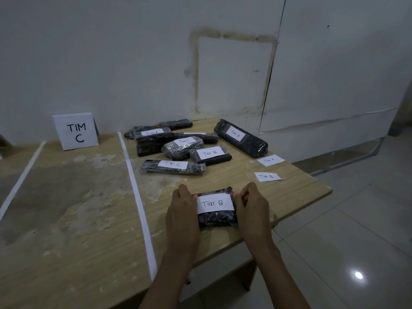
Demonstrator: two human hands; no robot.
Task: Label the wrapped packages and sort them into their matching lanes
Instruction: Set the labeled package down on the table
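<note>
Both hands, left hand (183,208) and right hand (253,206), pinch the black plastic-wrapped package (216,216) near the wooden table's (289,192) front edge; press its white "Tim B" paper label (215,204) flat from centre outward.

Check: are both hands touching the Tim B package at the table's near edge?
Touching. The head view shows the left hand and right hand pressed against opposite ends of the Tim B package, fingertips on its label's edges.
</note>
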